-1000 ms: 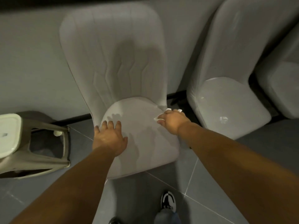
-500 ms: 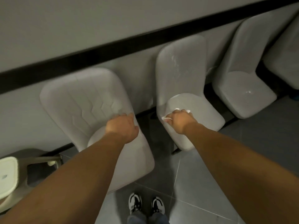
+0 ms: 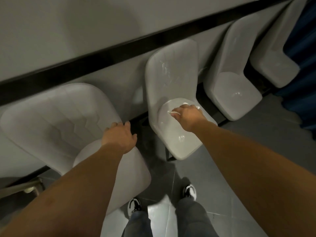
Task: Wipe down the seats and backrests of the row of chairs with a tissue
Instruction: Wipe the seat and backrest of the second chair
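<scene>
The tissue (image 3: 185, 106), clutched in the right hand (image 3: 187, 115), had been carried from the lower-left chair (image 3: 56, 120) onto the centre chair's seat (image 3: 177, 139), where wiping was judged begun, while the left hand (image 3: 119, 137) was rested flat, fingers spread, on the first.

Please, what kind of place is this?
Probably an indoor waiting area or hall, though that is a guess. A row of identical pale chairs stands against a plain wall with a dark rail, on a grey tiled floor, with a blue curtain at the end.
</scene>
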`<state>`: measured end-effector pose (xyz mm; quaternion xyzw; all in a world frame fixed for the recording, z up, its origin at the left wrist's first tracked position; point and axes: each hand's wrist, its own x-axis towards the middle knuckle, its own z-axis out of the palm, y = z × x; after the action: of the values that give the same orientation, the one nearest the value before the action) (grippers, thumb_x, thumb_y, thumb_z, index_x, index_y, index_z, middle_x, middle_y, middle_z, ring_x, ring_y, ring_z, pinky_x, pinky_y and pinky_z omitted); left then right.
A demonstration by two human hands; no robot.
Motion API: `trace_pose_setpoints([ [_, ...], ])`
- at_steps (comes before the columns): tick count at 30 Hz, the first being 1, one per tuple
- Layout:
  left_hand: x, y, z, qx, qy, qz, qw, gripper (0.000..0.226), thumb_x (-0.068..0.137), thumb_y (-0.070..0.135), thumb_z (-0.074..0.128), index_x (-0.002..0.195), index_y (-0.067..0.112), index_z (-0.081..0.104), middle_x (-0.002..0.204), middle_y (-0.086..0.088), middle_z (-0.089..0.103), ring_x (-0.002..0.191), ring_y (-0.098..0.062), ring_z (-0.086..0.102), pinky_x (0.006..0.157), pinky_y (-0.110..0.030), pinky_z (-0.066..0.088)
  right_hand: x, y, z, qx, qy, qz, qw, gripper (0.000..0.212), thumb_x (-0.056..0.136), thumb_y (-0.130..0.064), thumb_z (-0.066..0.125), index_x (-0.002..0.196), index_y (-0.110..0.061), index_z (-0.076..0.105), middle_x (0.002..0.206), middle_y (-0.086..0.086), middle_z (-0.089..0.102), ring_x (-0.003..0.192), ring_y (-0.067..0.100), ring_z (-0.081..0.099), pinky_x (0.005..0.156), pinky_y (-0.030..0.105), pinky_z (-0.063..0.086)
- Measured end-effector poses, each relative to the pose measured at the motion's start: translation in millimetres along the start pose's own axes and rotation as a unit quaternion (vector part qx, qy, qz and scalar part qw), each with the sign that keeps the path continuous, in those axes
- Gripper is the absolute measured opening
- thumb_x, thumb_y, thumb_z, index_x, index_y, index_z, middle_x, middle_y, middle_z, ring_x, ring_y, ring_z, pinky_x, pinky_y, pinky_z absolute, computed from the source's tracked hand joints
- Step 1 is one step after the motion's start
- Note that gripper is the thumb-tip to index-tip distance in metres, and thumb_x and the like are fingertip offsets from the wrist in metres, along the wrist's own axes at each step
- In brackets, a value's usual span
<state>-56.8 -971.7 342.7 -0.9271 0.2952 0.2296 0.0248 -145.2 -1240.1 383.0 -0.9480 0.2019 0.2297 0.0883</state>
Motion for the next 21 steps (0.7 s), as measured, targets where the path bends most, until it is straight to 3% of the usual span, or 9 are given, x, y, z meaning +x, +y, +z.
trace_pose_setpoints([
  [5, 27, 15, -2, -0.005, 0.002, -0.016, 1.000, 0.065, 0.096, 0.057, 0.031, 0.147, 0.017, 0.029, 0.140, -0.010, 0.048, 0.126, -0.029, 0.042, 0.097, -0.044, 0.039, 22, 23, -10, 0.020, 0.004, -0.026, 0.999, 0.045, 0.104, -0.054, 0.029, 0.143, -0.041, 0.047, 0.152, -0.001, 0.042, 0.141, 0.032, 0.034, 0.118, 0.057, 0.021],
  [9, 53, 56, 7, -0.014, 0.014, -0.029, 0.999, 0.067, 0.095, 0.058, 0.032, 0.149, 0.019, 0.028, 0.140, -0.008, 0.048, 0.126, -0.027, 0.043, 0.096, -0.042, 0.040, 52, 69, -8, 0.009, -0.015, -0.042, 0.999, 0.046, 0.104, -0.054, 0.028, 0.142, -0.040, 0.049, 0.150, -0.003, 0.044, 0.135, 0.031, 0.038, 0.115, 0.052, 0.028],
  [15, 102, 128, 19, -0.019, 0.046, -0.116, 0.992, 0.069, 0.093, 0.059, 0.032, 0.148, 0.018, 0.032, 0.140, -0.005, 0.049, 0.129, -0.026, 0.042, 0.100, -0.042, 0.041, 136, 164, 10, -0.033, -0.043, -0.092, 0.994, 0.040, 0.106, -0.047, 0.032, 0.144, -0.045, 0.045, 0.151, -0.004, 0.040, 0.138, 0.028, 0.034, 0.116, 0.049, 0.026],
  [21, 123, 246, 46, -0.046, 0.015, -0.201, 0.978, 0.073, 0.091, 0.064, 0.032, 0.149, 0.020, 0.032, 0.150, -0.005, 0.041, 0.138, -0.027, 0.031, 0.109, -0.045, 0.034, 181, 243, 22, -0.061, -0.064, -0.239, 0.967, 0.043, 0.105, -0.039, 0.041, 0.147, -0.047, 0.035, 0.157, -0.006, 0.030, 0.144, 0.026, 0.024, 0.117, 0.050, 0.021],
])
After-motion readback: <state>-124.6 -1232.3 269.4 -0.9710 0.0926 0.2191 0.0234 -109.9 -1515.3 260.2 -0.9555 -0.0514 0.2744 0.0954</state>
